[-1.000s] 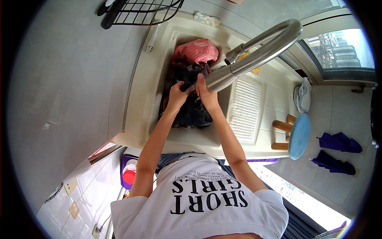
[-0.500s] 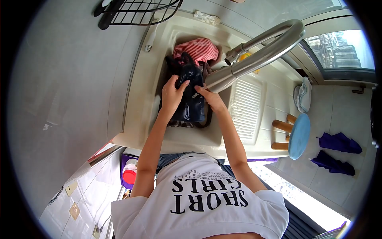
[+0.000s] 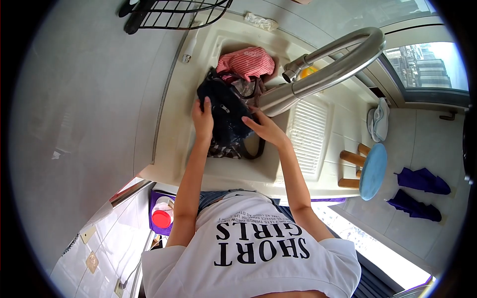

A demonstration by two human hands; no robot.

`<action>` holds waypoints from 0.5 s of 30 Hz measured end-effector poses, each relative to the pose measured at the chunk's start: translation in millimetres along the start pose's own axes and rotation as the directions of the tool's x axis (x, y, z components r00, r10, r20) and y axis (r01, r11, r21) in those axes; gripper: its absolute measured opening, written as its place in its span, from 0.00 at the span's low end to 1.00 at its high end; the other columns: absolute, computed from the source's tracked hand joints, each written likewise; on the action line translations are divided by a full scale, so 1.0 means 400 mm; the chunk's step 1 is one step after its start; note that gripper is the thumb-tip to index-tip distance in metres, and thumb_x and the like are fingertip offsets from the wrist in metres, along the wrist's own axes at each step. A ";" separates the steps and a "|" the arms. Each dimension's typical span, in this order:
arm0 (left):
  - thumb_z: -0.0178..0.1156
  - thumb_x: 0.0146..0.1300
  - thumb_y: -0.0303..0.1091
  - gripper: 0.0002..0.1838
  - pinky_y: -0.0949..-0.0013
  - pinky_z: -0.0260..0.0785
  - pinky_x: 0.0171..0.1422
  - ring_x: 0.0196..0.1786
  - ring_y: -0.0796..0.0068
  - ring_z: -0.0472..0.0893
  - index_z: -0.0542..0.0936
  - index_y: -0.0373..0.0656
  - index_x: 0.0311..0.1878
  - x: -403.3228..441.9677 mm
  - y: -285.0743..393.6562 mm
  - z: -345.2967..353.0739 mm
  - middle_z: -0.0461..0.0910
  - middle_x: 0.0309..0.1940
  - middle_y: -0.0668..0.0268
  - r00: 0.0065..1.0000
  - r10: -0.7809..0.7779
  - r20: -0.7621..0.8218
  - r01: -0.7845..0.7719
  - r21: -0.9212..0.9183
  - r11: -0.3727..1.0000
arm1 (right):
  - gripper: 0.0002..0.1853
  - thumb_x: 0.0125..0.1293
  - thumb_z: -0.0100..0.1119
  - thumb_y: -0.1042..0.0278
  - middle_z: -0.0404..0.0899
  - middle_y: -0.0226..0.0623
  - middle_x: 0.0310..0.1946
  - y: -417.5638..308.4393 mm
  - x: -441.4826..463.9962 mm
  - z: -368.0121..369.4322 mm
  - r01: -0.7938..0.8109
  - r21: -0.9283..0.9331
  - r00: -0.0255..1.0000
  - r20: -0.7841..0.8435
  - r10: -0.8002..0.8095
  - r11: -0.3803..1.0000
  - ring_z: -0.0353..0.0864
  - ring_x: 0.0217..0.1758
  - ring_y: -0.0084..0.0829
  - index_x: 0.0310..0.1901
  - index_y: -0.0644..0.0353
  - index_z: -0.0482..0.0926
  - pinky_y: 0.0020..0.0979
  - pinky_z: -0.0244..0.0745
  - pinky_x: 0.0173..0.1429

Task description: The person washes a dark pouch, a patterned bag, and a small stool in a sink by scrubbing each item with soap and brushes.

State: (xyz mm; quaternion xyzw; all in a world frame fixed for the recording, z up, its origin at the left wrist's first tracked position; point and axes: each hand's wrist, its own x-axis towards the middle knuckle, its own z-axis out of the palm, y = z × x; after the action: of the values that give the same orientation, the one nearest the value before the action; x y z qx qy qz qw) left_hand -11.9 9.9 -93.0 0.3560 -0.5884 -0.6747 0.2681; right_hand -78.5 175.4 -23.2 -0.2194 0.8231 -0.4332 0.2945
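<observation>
Between my hands is a dark navy bag (image 3: 226, 111) with a small metal zip pull, spread over the sink basin. My left hand (image 3: 202, 121) grips its left edge, thumb on top and fingers behind. At the right edge, my right hand (image 3: 267, 129) has its thumb on the bag, with the other fingers partly hidden. A dark strap (image 3: 256, 155) loops down at the bag's lower right. Beyond it lies red-and-white striped cloth (image 3: 251, 60), and a checked dark-and-white fabric (image 3: 223, 150) shows below it.
A curved steel faucet (image 3: 343, 64) arches over the right of the sink (image 3: 174, 149). A ribbed washboard (image 3: 307, 139) is moulded beside the basin. On the right is a blue-topped stool (image 3: 373, 171); a black wire rack (image 3: 179, 15) hangs at upper left.
The bag has turned and spread wider, its upper end moving left. My left hand has shifted left and down to its edge; my right hand has moved slightly down.
</observation>
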 end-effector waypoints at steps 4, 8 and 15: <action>0.49 0.63 0.39 0.14 0.75 0.62 0.43 0.36 0.77 0.70 0.71 0.34 0.39 -0.014 0.001 0.017 0.73 0.33 0.65 0.998 -0.048 -0.036 0.041 -0.167 0.985 | 0.26 0.58 0.57 0.57 0.72 0.38 0.41 -0.008 -0.040 0.023 -0.345 0.465 0.936 0.106 0.336 0.815 0.72 0.44 0.24 0.54 0.65 0.64 0.21 0.69 0.39; 0.50 0.62 0.37 0.14 0.76 0.61 0.46 0.38 0.77 0.69 0.69 0.34 0.42 -0.029 -0.012 0.015 0.73 0.35 0.64 0.995 -0.084 -0.045 0.073 -0.215 0.974 | 0.19 0.56 0.58 0.60 0.75 0.37 0.28 0.067 -0.022 0.052 -0.190 0.101 0.971 -0.124 0.202 0.977 0.74 0.32 0.22 0.45 0.65 0.71 0.26 0.67 0.28; 0.57 0.57 0.37 0.31 0.71 0.56 0.58 0.55 0.69 0.65 0.56 0.34 0.57 -0.023 0.054 -0.012 0.64 0.52 0.57 0.996 -0.051 0.077 0.060 -0.111 0.992 | 0.10 0.55 0.56 0.67 0.73 0.48 0.22 -0.046 -0.051 0.038 -0.084 -0.354 0.938 -0.342 -0.046 0.932 0.73 0.20 0.41 0.34 0.65 0.74 0.33 0.64 0.24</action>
State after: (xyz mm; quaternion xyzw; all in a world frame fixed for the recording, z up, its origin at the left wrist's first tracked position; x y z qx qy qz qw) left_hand -3.8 10.8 -70.3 0.3314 -0.5486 -0.7268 0.2471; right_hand -51.4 169.3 -8.4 -0.1825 0.9297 -0.3024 0.1043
